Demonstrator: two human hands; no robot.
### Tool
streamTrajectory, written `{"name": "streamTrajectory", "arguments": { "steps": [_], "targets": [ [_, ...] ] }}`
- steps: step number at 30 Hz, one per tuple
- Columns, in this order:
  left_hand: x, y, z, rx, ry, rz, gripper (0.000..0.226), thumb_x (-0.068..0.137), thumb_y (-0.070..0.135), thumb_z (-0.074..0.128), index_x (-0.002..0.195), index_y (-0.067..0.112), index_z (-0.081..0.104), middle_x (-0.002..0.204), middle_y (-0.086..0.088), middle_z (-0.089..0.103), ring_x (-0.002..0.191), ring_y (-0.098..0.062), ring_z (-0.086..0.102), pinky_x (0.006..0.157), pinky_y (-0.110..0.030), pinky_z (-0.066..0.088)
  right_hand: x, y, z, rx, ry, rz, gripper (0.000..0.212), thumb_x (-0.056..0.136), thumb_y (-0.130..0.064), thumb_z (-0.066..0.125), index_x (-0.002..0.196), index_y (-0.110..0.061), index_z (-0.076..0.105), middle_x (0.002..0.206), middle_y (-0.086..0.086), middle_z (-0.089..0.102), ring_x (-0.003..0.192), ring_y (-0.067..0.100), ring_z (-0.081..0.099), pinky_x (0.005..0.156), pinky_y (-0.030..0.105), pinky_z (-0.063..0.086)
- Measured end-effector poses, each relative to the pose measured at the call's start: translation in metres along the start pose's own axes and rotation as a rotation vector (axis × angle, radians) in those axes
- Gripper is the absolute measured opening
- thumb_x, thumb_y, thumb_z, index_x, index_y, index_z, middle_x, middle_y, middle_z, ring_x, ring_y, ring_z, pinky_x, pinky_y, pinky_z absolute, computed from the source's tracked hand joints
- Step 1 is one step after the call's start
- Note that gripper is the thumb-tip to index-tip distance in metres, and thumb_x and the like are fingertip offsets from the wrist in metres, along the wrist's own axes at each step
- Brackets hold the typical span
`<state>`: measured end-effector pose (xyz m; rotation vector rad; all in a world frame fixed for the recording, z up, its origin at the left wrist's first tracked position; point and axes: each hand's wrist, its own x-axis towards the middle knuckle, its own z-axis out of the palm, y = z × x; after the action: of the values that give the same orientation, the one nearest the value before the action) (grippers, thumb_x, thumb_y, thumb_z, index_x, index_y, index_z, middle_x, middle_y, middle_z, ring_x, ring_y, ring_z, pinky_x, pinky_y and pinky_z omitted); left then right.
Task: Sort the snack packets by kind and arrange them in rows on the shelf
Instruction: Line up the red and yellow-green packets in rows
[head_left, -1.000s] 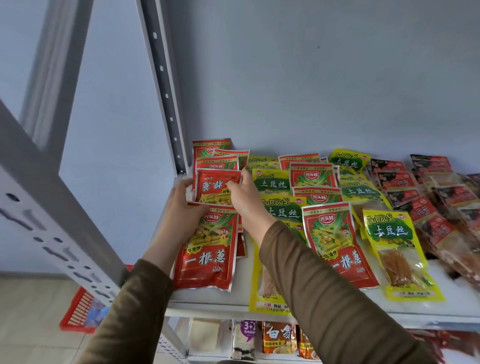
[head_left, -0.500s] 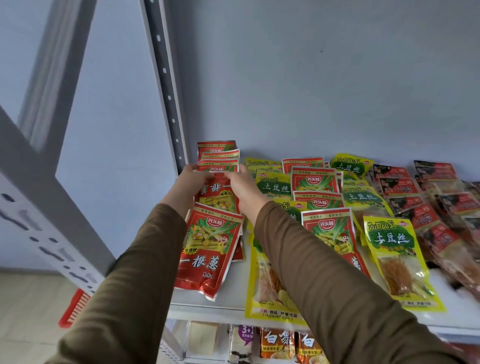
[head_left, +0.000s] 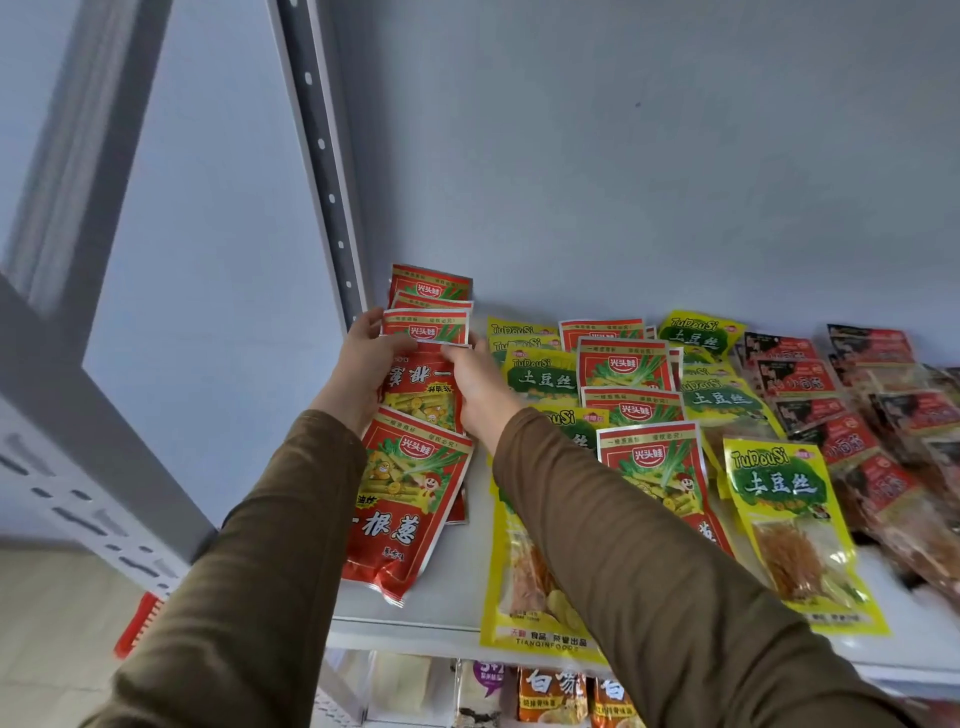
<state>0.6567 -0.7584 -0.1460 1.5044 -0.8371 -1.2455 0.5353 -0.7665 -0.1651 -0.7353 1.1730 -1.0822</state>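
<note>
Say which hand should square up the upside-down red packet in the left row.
Left, probably. The left hand already grips the red packet along its outer edge by the upright. The right hand holds the inner edge, but its sleeve crosses the yellow packets.

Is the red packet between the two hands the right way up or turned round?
Turned round: the red packet held by the left hand and right hand shows its print upside down, unlike its neighbours.

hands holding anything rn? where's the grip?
Both hands hold one upside-down red packet in the leftmost row: left hand on its left edge, right hand on its right edge.
</note>
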Motion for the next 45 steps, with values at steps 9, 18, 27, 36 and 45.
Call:
{"name": "streamTrajectory", "arguments": {
  "steps": [9,18,27,36,45],
  "targets": [
    [-0.002,0.001,0.0,0.018,-0.046,0.016,0.06,0.095,0.017,0.069,0.146,0.028,0.04,0.124,0.0,0.068,0.09,-0.023,0.076,0.075,-0.039,0.064,-0.005,-0.005,-0.003,-0.026,-0.041,0.019,0.011,0.103,-0.017,0.052,0.1,-0.023,0.061,0.093,0.009,0.072,0.08,0.026,0.071,0.075,0.04,0.06],
    [-0.022,0.0,-0.011,0.251,0.183,0.169,0.047,0.108,0.024,0.048,0.153,0.015,0.038,0.151,-0.007,0.05,0.097,-0.013,0.058,0.077,-0.024,0.044,-0.016,-0.003,-0.014,-0.154,0.022,-0.044,0.025,0.107,-0.016,0.041,0.117,-0.011,0.063,0.107,0.014,0.074,0.097,0.031,0.073,0.087,0.05,0.059],
    [-0.053,-0.017,-0.027,0.689,0.012,0.134,0.064,0.1,0.041,0.061,0.155,0.025,0.031,0.145,-0.005,0.057,0.099,-0.024,0.072,0.089,-0.048,0.06,-0.029,-0.003,-0.008,-0.184,0.017,-0.036,0.026,0.106,-0.01,0.04,0.116,-0.013,0.063,0.104,0.011,0.073,0.09,0.027,0.073,0.079,0.044,0.061],
    [-0.096,-0.052,-0.046,1.01,0.098,0.206,0.087,0.084,0.057,0.073,0.154,0.029,0.028,0.15,-0.005,0.042,0.138,-0.027,0.04,0.109,-0.052,0.043,-0.063,-0.005,-0.033,-0.14,-0.104,0.009,0.039,0.105,-0.007,0.045,0.144,-0.012,0.043,0.11,-0.002,0.058,0.103,0.009,0.06,0.063,0.022,0.047],
    [-0.097,-0.053,-0.048,0.83,0.173,0.28,0.025,0.099,0.034,0.063,0.118,0.025,0.049,0.094,0.005,0.064,0.078,-0.008,0.06,0.057,-0.024,0.045,-0.078,-0.003,-0.025,-0.099,-0.086,0.058,0.042,0.104,-0.001,0.044,0.145,-0.003,0.039,0.096,-0.002,0.062,0.074,0.011,0.061,0.062,0.031,0.047]
  ]
}}
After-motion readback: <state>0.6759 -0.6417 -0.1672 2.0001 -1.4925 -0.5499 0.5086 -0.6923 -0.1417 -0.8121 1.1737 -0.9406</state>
